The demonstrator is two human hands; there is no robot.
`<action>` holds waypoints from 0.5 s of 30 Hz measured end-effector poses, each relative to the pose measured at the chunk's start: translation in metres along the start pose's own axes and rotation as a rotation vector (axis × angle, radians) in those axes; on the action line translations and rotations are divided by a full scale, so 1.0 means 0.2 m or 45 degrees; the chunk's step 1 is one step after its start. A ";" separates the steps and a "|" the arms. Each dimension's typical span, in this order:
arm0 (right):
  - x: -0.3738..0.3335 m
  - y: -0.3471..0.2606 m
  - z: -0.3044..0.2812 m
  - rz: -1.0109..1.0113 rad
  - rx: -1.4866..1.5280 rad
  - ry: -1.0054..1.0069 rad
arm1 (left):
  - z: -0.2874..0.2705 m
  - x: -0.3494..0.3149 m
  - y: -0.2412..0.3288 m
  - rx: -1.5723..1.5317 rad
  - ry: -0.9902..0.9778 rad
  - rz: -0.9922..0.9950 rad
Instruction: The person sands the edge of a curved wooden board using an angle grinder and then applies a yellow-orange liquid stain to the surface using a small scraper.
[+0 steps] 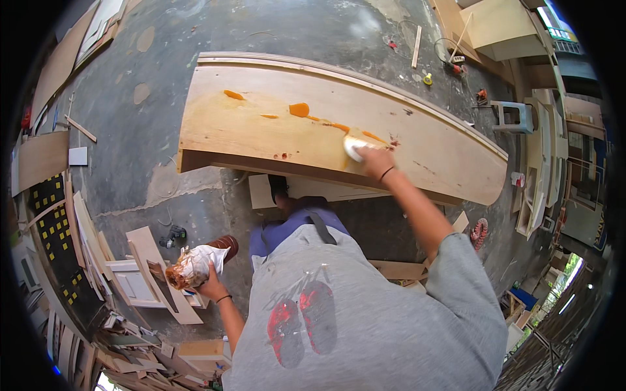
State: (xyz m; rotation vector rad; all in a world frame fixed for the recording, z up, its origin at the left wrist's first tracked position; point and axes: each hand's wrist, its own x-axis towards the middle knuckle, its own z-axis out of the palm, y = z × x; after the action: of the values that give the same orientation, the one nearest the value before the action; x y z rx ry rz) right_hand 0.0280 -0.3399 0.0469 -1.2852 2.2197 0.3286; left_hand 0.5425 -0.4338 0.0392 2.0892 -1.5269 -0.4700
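The person's right hand (377, 163) is closed round a white tool (353, 148), hiding part of it, on top of the long wooden board (228, 130) by their legs. Orange paste (298, 110) sits on the board in blobs, some right beside the tool. The left hand (211, 287), off to the side, grips a messy white bundle (195, 266) with brown crust. Near it I see a dark drill (173, 236) and a loose plank (184, 313). Past the board lies a stick (416, 49), and a blue stool (525, 117) stands near its right end
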 end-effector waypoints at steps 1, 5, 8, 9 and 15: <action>-0.09 -0.08 0.07 -0.127 0.051 0.009 | -0.01 -0.03 0.00 -0.006 -0.004 0.018; -0.30 -0.02 0.08 -0.292 0.042 -0.072 | -0.04 -0.23 0.00 0.044 0.075 0.053; -0.14 0.37 -0.06 0.000 0.057 0.086 | -0.06 -0.41 -0.02 -0.099 0.087 0.032; -0.09 0.43 -0.05 -0.031 0.095 0.118 | -0.03 -0.46 -0.04 -0.137 0.070 -0.005; -0.35 0.33 0.35 -0.480 -0.109 -0.126 | -0.11 -0.89 -0.14 -0.146 0.133 -0.091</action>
State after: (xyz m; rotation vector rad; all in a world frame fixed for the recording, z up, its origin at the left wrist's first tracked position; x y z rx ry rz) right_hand 0.0228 -0.2226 0.0259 -1.6587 1.8492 0.3350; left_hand 0.5213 -0.2530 0.0363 2.0518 -1.3385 -0.4557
